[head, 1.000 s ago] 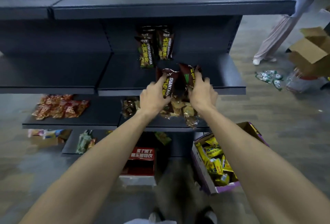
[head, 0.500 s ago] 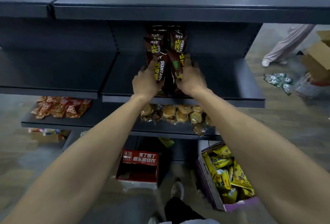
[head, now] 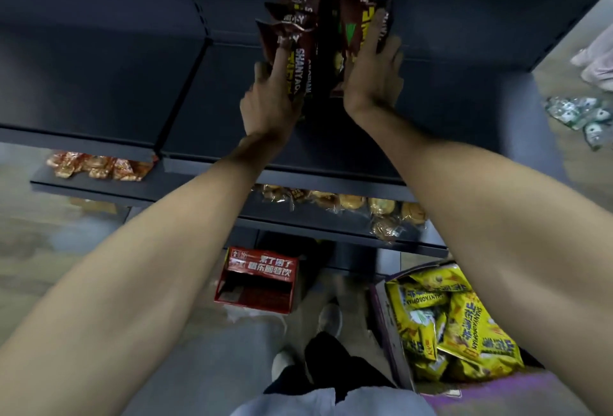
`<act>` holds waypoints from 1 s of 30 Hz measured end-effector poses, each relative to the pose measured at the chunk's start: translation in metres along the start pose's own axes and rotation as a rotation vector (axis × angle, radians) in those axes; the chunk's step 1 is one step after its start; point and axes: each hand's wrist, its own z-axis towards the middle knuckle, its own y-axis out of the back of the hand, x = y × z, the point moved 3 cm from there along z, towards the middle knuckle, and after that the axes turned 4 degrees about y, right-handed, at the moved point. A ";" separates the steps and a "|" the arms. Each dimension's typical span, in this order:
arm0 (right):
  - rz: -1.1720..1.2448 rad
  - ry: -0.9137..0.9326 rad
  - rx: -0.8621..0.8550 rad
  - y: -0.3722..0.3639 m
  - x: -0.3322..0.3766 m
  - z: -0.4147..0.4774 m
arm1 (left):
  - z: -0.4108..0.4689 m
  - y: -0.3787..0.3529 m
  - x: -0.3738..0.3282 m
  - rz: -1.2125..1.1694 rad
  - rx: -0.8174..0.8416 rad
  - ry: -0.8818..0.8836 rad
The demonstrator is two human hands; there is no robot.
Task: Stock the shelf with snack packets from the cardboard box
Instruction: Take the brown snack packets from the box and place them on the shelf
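Left hand (head: pixel 268 98) pinches the leftmost of the brown snack packets (head: pixel 298 60), index finger laid along it. Packets stand upright at mid-shelf (head: pixel 212 100), against its back wall, with flat board on both sides. Right hand (head: pixel 371 73) presses straight fingers on their right side. Cardboard box (head: pixel 393 352) sits on the floor below the shelf's right end.

just the one head cam, looking steeply down from above and in front of the dark shelf (head: pixel 212 93), pretty close up
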 end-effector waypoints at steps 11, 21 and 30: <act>0.006 0.013 -0.024 -0.043 0.006 0.008 | 0.012 -0.018 0.011 -0.099 -0.035 -0.034; 0.038 -0.011 -0.004 -0.051 0.002 0.005 | 0.011 -0.018 0.013 -0.156 -0.009 -0.039; 0.070 -0.028 -0.156 -0.027 -0.002 0.009 | 0.003 -0.015 0.007 -0.209 -0.018 -0.076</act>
